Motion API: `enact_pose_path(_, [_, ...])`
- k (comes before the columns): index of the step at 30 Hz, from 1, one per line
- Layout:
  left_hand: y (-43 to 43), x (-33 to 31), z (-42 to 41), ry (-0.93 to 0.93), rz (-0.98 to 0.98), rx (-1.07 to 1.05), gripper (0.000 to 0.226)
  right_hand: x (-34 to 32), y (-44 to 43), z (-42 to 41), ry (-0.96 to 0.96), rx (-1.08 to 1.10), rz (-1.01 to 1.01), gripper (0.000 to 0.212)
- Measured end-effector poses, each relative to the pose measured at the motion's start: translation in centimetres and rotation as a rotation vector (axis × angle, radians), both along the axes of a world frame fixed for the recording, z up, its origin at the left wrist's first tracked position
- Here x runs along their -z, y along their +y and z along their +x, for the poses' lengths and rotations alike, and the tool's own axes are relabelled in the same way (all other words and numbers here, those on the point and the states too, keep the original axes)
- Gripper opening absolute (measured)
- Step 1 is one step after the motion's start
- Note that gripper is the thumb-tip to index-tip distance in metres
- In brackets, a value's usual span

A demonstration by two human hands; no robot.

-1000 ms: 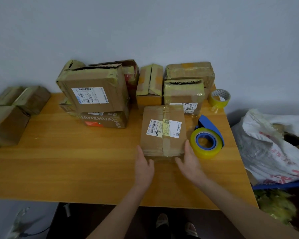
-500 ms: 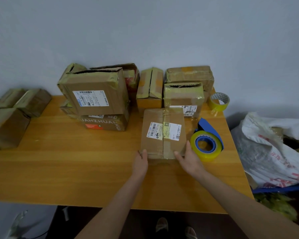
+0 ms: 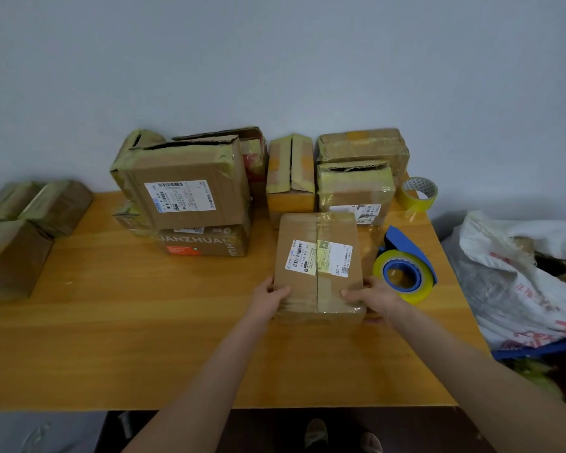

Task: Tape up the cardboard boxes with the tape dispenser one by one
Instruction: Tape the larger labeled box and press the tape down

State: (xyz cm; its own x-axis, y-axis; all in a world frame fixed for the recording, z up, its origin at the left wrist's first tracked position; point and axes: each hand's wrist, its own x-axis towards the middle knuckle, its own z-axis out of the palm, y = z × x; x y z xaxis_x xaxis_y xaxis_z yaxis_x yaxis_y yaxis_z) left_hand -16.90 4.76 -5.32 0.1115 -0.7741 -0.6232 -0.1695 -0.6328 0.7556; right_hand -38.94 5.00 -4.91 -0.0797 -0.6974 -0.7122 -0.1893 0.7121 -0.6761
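The left hand (image 3: pixel 268 297) gripped the taped box (image 3: pixel 319 266) at its near left corner, thumb on top, fingers curled down the side. The box sat mid-tabletop (image 3: pixel 144 322) between both hands. The right hand (image 3: pixel 373 299) clamped the near right corner, just beside the tape dispenser (image 3: pixel 404 273).

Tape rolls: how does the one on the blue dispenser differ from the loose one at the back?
The dispenser roll is mounted on a blue dispenser; the loose roll is bare, with a white patterned core. The dispenser roll lies beside the right hand; the loose roll stands back by the boxes. Both are yellowish tape on the table.
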Motion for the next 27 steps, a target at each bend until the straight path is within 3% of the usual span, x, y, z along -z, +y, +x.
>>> enact_pose_path(4, [1.1,-0.1,1.9,0.047,-0.041,-0.024,0.046,-0.2,0.5,0.3,0.019,-0.034,-0.025,0.059])
enact_pose_path(9, [2.5,-1.8,3.5,0.042,-0.186,-0.15,0.036,-1.3,1.0,2.3,-0.029,-0.038,-0.195,0.052])
enact_pose_path(17, [6.7,-6.5,7.9,-0.054,-0.364,-0.333,0.041,-4.0,2.1,7.9,-0.081,-0.212,-0.47,0.048])
enact_pose_path(27, [11.7,-10.2,17.7,-0.151,-0.443,-0.588,0.04,-7.4,3.2,20.0,-0.161,-0.428,-0.556,0.047])
